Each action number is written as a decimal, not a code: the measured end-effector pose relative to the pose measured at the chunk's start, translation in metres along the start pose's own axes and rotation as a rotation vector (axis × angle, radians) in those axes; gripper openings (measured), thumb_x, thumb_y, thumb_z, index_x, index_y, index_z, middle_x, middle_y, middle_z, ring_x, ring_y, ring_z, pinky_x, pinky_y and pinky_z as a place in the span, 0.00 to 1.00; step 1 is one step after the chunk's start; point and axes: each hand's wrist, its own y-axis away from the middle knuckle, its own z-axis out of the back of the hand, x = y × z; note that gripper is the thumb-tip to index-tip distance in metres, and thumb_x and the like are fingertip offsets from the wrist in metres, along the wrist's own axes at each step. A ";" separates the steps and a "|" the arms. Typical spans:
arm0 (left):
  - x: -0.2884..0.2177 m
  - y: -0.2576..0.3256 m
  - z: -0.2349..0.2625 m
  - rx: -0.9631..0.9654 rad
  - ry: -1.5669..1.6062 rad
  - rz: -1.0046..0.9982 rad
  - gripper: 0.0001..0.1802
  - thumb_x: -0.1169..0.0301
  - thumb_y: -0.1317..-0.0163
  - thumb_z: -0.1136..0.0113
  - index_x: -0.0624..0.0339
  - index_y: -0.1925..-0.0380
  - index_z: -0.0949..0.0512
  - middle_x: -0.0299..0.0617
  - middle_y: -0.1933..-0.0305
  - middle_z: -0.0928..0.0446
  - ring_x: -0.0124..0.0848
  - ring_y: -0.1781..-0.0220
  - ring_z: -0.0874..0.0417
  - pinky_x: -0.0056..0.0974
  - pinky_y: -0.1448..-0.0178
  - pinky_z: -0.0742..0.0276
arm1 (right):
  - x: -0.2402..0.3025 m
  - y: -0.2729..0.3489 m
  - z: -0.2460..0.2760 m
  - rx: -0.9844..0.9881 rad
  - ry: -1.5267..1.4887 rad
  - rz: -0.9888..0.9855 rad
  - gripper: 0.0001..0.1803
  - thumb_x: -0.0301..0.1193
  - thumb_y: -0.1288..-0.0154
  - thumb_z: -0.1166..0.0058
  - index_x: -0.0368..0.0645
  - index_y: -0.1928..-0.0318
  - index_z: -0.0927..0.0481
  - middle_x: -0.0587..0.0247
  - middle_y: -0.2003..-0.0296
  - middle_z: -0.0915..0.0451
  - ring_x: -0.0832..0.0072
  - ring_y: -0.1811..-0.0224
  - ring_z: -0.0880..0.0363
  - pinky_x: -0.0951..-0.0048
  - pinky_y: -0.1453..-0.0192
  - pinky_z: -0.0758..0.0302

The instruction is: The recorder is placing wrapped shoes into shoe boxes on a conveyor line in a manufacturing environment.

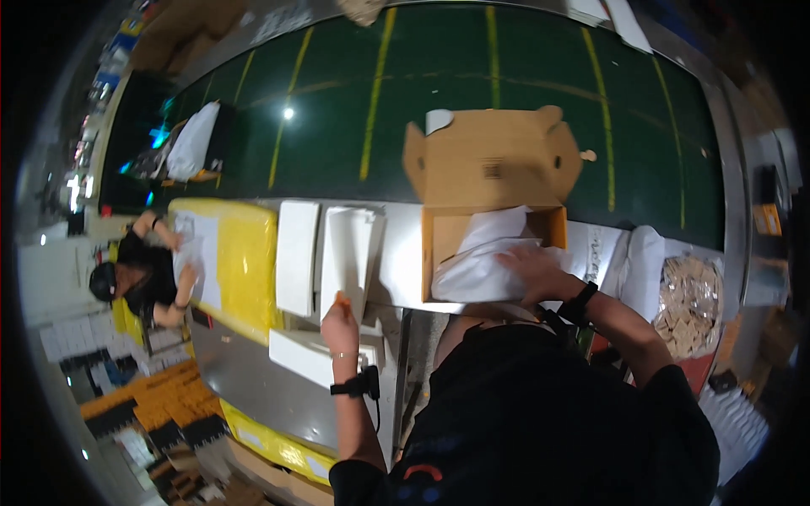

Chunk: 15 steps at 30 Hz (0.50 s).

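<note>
An open brown cardboard box stands on the white table edge, its flaps raised toward the green conveyor belt. White wrapping paper fills the box and spills over its front. My right hand lies flat on that paper, fingers spread. My left hand reaches to the left and grips the lower end of an upright white folded carton. A second white flat carton stands beside it.
A green conveyor belt with yellow lines runs behind the table. A yellow bin sits at the left, where another person handles white paper. A bag of small tan pieces lies at the right.
</note>
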 end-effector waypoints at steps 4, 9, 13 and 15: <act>-0.092 0.013 0.009 -0.103 0.245 -0.323 0.15 0.73 0.37 0.43 0.67 0.52 0.22 0.55 0.72 0.21 0.44 0.77 0.21 0.39 0.72 0.25 | -0.010 0.016 -0.010 -0.041 -0.042 0.001 0.57 0.35 0.76 0.30 0.51 0.35 0.38 0.51 0.37 0.39 0.51 0.35 0.39 0.52 0.34 0.43; -0.188 0.019 -0.075 0.307 -0.013 -0.943 0.14 0.70 0.38 0.48 0.61 0.55 0.20 0.51 0.66 0.18 0.43 0.68 0.15 0.44 0.65 0.19 | -0.018 0.019 -0.023 0.058 -0.143 -0.042 0.46 0.37 0.69 0.31 0.50 0.40 0.30 0.53 0.45 0.28 0.55 0.39 0.33 0.53 0.33 0.43; -0.187 0.010 -0.117 0.360 -0.164 -0.858 0.16 0.66 0.38 0.51 0.55 0.52 0.21 0.48 0.80 0.21 0.45 0.79 0.18 0.48 0.75 0.23 | -0.043 0.072 -0.025 -0.747 -0.243 0.210 0.35 0.34 0.56 0.35 0.46 0.43 0.29 0.52 0.47 0.26 0.54 0.43 0.30 0.56 0.36 0.37; -0.195 0.012 -0.095 0.313 -0.138 -0.827 0.16 0.66 0.37 0.52 0.52 0.51 0.22 0.48 0.81 0.22 0.46 0.78 0.18 0.48 0.75 0.23 | -0.061 0.117 -0.015 -0.970 -0.014 -0.257 0.32 0.34 0.49 0.38 0.44 0.42 0.30 0.50 0.45 0.28 0.52 0.44 0.31 0.56 0.36 0.36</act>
